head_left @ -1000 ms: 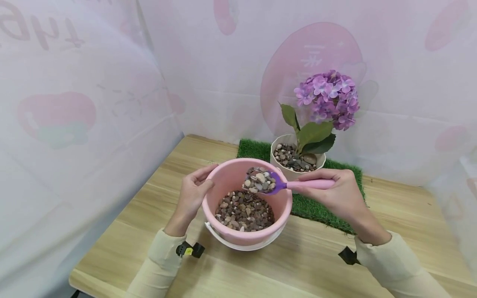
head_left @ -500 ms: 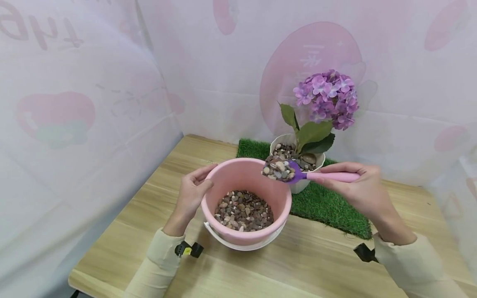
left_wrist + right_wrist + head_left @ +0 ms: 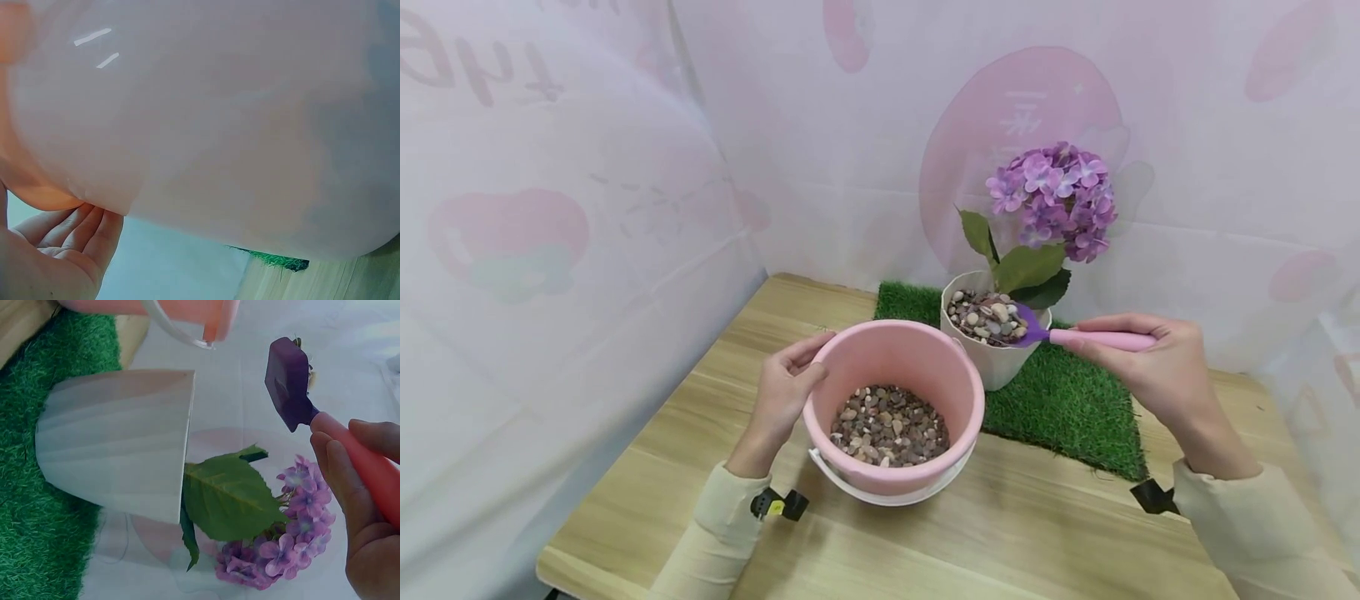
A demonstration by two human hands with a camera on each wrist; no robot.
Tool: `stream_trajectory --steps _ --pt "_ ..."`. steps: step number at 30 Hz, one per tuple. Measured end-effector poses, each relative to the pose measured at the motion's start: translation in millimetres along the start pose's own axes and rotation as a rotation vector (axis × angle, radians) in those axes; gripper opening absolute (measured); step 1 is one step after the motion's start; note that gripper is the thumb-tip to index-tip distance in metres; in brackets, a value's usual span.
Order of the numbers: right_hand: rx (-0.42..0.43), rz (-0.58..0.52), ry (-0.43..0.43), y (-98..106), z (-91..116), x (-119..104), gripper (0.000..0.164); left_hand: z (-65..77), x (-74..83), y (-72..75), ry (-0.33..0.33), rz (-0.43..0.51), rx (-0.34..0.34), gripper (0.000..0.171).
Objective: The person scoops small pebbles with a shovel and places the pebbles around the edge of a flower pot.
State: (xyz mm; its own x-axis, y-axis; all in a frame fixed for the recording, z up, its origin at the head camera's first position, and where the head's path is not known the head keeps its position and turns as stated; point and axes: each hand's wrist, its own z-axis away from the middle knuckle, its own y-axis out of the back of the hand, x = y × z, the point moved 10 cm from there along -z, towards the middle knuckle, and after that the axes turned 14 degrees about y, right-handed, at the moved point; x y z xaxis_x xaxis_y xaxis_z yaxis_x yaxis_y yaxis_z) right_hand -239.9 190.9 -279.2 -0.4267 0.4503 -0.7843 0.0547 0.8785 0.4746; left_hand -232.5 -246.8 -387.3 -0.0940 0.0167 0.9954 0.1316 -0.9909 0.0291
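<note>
My right hand [image 3: 1172, 371] grips the pink handle of a toy shovel [image 3: 1032, 327] whose purple blade is heaped with pebbles [image 3: 994, 318]. In the head view the blade overlaps the opening of a white flowerpot [image 3: 1000, 367]; the right wrist view shows the shovel [image 3: 287, 381] above the rim. Pebbles and a purple hydrangea [image 3: 1052, 200] fill the pot. A pink bucket [image 3: 898, 350] with a white bail handle stands front left of it, pebbles [image 3: 891, 425] covering its bottom. My left hand [image 3: 781, 392] holds the bucket's left rim, thumb on the edge and fingers outside.
Under the pot lies a green artificial-grass mat [image 3: 1067, 417] on a wooden table [image 3: 662, 467]. Printed white cloth [image 3: 850, 167] hangs behind and to the left. The table's left edge runs close to that cloth.
My right hand has carried the loaded shovel rightward from over the bucket to over the flowerpot. The left hand and the bucket stay in place.
</note>
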Motion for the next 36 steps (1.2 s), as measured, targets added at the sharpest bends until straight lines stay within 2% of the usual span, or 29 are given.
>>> stream_trajectory --steps 9,19,27,36 --pt "0.0 0.011 -0.052 4.9 -5.0 24.7 0.047 -1.4 -2.2 1.0 0.008 -0.002 0.011 0.047" --pt "-0.003 0.009 -0.137 1.4 -9.2 60.8 0.055 -1.2 -3.2 0.9 0.007 0.009 0.002 0.047" --pt "0.004 0.005 -0.094 -3.7 -16.9 81.9 0.05 -0.8 -1.4 -0.1 0.0 0.012 -0.002 0.047" --pt "-0.037 0.029 -0.04 -10.8 -23.6 89.0 0.046 0.7 -1.7 0.7 0.005 0.014 0.002 0.048"
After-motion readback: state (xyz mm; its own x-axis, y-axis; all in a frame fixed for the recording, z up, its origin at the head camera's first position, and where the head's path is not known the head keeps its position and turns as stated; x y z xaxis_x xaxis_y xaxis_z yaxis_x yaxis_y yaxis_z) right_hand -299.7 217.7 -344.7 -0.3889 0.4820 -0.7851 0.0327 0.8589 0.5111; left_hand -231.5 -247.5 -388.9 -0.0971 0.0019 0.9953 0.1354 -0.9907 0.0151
